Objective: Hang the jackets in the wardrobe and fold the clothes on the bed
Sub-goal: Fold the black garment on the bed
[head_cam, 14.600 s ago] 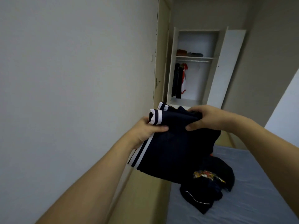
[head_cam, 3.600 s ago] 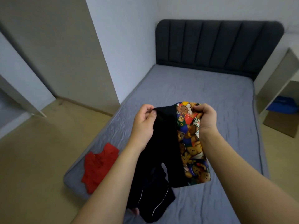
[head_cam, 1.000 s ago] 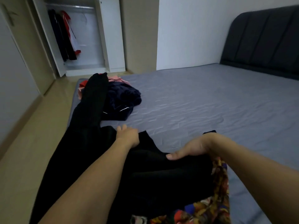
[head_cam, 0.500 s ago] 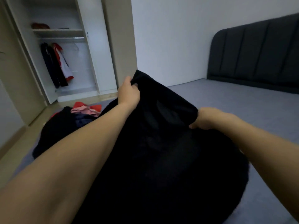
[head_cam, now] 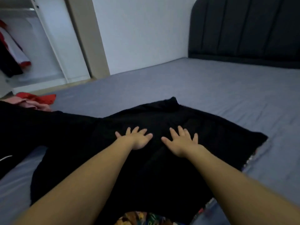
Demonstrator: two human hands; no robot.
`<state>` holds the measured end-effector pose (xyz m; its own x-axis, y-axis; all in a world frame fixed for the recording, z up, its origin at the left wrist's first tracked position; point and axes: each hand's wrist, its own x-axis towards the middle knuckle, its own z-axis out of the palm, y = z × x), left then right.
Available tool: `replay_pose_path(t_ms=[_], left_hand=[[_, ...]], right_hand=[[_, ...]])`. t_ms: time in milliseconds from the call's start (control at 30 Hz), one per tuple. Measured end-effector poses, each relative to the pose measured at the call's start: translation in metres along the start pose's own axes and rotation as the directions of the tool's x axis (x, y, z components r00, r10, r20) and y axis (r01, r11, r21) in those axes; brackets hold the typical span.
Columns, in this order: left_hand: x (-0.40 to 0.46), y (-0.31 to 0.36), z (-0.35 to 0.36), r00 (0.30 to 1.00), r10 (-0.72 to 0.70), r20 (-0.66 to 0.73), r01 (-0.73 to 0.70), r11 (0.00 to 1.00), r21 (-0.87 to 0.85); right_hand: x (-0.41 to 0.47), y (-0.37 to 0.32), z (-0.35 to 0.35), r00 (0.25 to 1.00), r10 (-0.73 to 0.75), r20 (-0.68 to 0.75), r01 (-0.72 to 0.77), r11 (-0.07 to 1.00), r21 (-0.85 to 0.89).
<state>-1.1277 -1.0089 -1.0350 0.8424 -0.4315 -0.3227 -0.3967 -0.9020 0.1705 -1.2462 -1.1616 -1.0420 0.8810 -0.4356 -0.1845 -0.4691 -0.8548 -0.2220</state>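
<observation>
Spread across the bed (head_cam: 211, 88), the black garment (head_cam: 162, 168) looks soft, light and limp under the flat, splayed left hand (head_cam: 135, 138) and right hand (head_cam: 181, 141), so I'd pinch its 3 o'clock edge to fold.

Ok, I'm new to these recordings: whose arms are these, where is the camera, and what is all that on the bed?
There is no machine here. The picture comes from a wide-angle camera worn on a person's head, looking forward and down, so the two bare arms coming in from the bottom are the wearer's own.

The left hand and the right hand both lie flat, fingers spread, on a black garment laid out on the grey bed. Nothing is gripped; the hands only press on the cloth. A colourful printed part shows at the bottom edge.

At far left lie a red garment and some pink cloth. Behind them stands the open white wardrobe with clothes hanging inside. The dark padded headboard is at upper right.
</observation>
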Motion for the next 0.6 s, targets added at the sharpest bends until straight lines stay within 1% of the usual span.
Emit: replay_pose_path(t_ms=[33, 67, 100, 133, 167, 267, 333, 367, 467, 533, 567, 600], left_hand=[[-0.001, -0.012, 0.032, 1.000, -0.004, -0.026, 0.005, 1.000, 0.027], [-0.001, -0.021, 0.057, 0.994, 0.008, -0.105, -0.002, 0.999, 0.050], [0.001, -0.027, 0.071, 0.980, 0.028, -0.197, -0.016, 0.998, 0.061], [0.004, -0.029, 0.075, 0.965, 0.048, -0.257, -0.035, 0.998, 0.057], [0.004, -0.029, 0.074, 0.959, 0.063, -0.275, -0.052, 0.998, 0.047], [-0.013, -0.035, 0.073, 0.967, 0.112, -0.229, -0.106, 0.994, 0.034], [-0.040, -0.048, 0.080, 0.970, 0.166, -0.177, -0.164, 0.986, 0.027], [-0.057, -0.057, 0.085, 0.969, 0.197, -0.148, -0.191, 0.980, 0.052], [-0.109, -0.085, 0.092, 0.967, 0.252, -0.037, -0.243, 0.956, 0.167], [-0.148, -0.100, 0.092, 0.963, 0.268, 0.016, -0.267, 0.954, 0.137], [-0.168, -0.109, 0.093, 0.959, 0.283, 0.005, -0.282, 0.953, 0.111], [-0.188, -0.119, 0.095, 0.955, 0.290, -0.065, -0.284, 0.955, 0.085]], right_hand=[[0.001, 0.002, 0.029, 1.000, -0.010, 0.017, 0.010, 1.000, -0.004], [0.002, 0.004, 0.052, 0.999, -0.015, -0.039, 0.014, 1.000, -0.026], [0.005, 0.006, 0.066, 0.991, -0.023, -0.131, 0.017, 0.999, -0.044], [0.008, 0.009, 0.072, 0.981, -0.033, -0.192, 0.024, 0.999, -0.049], [0.009, 0.011, 0.074, 0.978, -0.046, -0.206, 0.036, 0.998, -0.049], [0.001, 0.011, 0.066, 0.981, -0.078, -0.179, 0.067, 0.996, -0.066], [-0.013, 0.009, 0.062, 0.984, -0.083, -0.158, 0.076, 0.996, -0.054], [-0.022, 0.007, 0.063, 0.987, -0.088, -0.135, 0.083, 0.996, -0.043], [-0.057, -0.001, 0.066, 0.995, -0.093, -0.031, 0.093, 0.996, 0.014], [-0.083, -0.010, 0.067, 0.994, -0.078, 0.071, 0.073, 0.994, 0.077], [-0.095, -0.015, 0.065, 0.990, -0.071, 0.124, 0.058, 0.992, 0.109], [-0.108, -0.022, 0.062, 0.982, -0.084, 0.167, 0.057, 0.986, 0.159]])
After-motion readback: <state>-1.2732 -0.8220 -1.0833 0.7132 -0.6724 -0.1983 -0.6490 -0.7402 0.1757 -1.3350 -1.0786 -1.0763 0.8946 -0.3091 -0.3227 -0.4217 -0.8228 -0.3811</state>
